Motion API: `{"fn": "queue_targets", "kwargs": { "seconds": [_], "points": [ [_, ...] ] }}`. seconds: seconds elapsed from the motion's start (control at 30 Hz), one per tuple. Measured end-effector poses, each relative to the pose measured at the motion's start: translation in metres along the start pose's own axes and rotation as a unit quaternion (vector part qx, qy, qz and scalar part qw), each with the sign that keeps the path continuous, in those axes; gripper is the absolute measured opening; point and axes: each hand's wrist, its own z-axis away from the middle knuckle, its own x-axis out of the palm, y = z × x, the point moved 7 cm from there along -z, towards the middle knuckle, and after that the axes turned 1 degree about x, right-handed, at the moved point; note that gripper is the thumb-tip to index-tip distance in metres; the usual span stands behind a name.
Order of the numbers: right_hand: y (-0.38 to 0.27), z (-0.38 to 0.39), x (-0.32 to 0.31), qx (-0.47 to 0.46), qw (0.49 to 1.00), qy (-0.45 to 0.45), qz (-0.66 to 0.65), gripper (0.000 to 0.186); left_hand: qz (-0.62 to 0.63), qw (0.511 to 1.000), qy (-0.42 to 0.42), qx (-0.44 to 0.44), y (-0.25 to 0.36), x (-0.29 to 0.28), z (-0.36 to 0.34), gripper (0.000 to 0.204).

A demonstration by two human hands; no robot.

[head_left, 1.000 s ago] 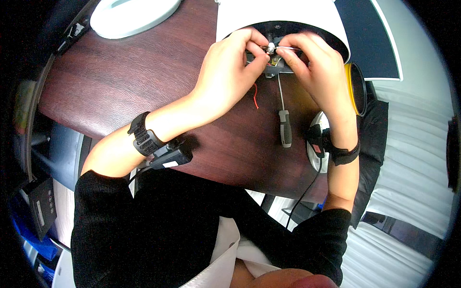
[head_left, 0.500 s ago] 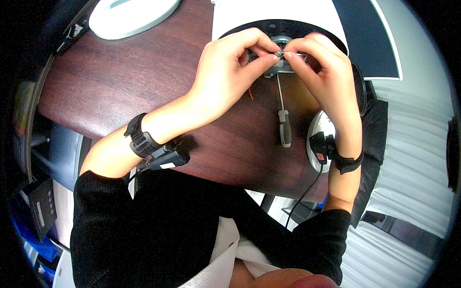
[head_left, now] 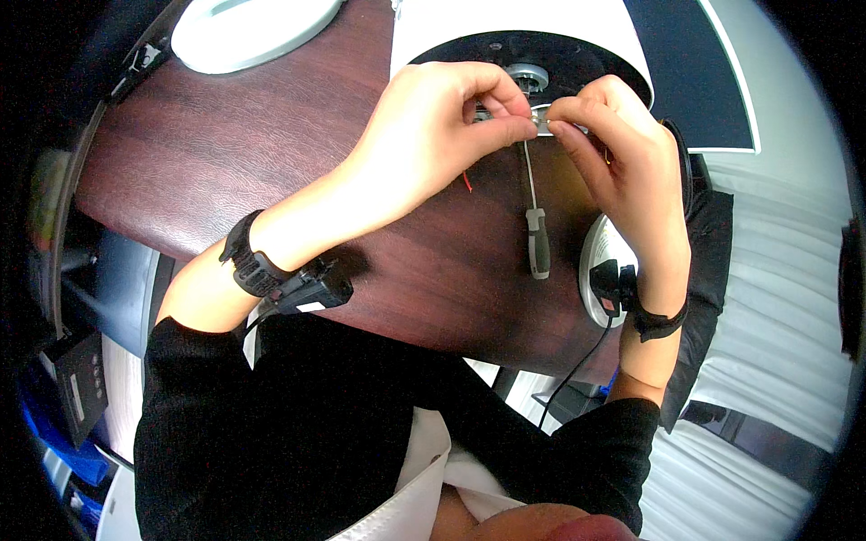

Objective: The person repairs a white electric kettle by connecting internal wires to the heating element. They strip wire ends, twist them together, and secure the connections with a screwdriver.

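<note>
Metal part: tiny, stiff, light, likely slippery, pinched by fingertips of left hand and right hand just above the counter, near the screwdriver. Grip its edges (drops easily).

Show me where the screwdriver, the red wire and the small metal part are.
screwdriver (head_left: 538, 243), head view, on its grey handle.
red wire (head_left: 467, 181), head view, on its free end.
small metal part (head_left: 542, 124), head view, between the fingertips of both hands.
</note>
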Motion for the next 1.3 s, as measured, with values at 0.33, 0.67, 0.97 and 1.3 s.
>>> {"fn": "queue_targets", "kwargs": {
  "seconds": [0.33,0.67,0.97,1.3],
  "points": [
    [0.006,0.008,0.005,0.045,0.997,0.029,-0.063,0.011,-0.067,0.991,0.037,0.111,0.012,-0.003,0.002,0.011],
    [-0.001,0.011,0.007,0.024,0.994,0.093,-0.044,0.012,-0.073,0.991,0.057,0.100,0.018,-0.007,0.008,0.008],
    [-0.008,0.012,0.006,0.025,0.990,0.133,-0.049,0.012,-0.011,0.994,0.053,0.097,0.014,-0.009,0.008,0.010],
    [-0.013,0.017,0.008,0.053,0.983,0.163,-0.068,0.013,0.008,0.999,0.023,0.040,0.011,-0.011,0.009,0.011]
  ]
}}
